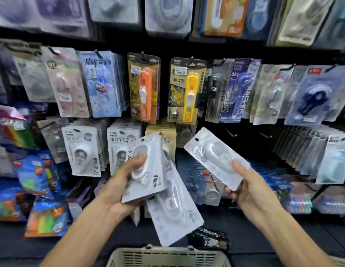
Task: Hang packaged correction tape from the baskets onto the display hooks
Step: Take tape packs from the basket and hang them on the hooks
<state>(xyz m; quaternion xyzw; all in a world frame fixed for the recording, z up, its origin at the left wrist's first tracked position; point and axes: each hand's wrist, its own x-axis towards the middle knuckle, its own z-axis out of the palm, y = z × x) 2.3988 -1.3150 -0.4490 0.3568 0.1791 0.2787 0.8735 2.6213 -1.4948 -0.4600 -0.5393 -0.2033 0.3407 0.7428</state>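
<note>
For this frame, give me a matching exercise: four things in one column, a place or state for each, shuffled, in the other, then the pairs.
Things:
1. single white pack
2. fanned white packs
3. orange tape pack
4. basket

Places or states:
A. hanging on a hook in the middle row, left of the yellow tape pack
B. at the bottom edge, below both hands
C. held by the right hand
D. held by the left hand

Pairs: 1-C, 2-D, 3-A, 4-B

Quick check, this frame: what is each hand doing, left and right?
Left hand: grips a stack of white correction tape packs.
Right hand: pinches a single white pack by its lower end.
</note>
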